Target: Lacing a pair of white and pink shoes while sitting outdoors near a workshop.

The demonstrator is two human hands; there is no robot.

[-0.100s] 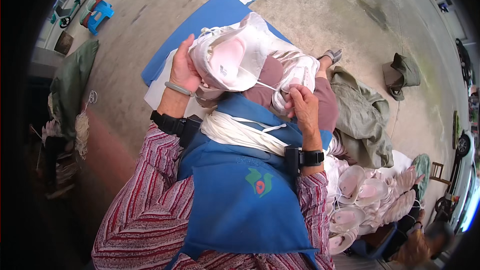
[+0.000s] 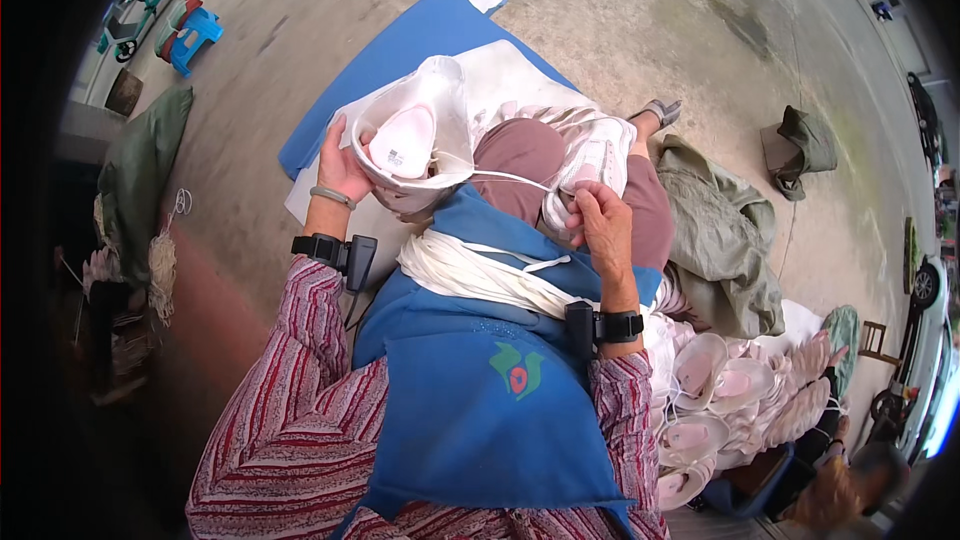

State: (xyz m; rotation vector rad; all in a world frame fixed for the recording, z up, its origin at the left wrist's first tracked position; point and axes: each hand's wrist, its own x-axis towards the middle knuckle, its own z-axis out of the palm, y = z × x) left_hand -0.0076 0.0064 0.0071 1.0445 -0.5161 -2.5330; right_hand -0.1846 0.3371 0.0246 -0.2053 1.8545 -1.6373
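Bare concrete floor (image 2: 640,30) lies open from ten o'clock round to two; a blue mat (image 2: 400,60) spreads at twelve, and a grey cloth heap (image 2: 720,230) crowds three. Your left hand (image 2: 340,168) closes its grip around a stack of white cup-shaped masks (image 2: 415,140) at eleven. Your right hand (image 2: 598,220) pinches a white strap (image 2: 505,178) running left to that stack. More masks (image 2: 710,390) pile at four.
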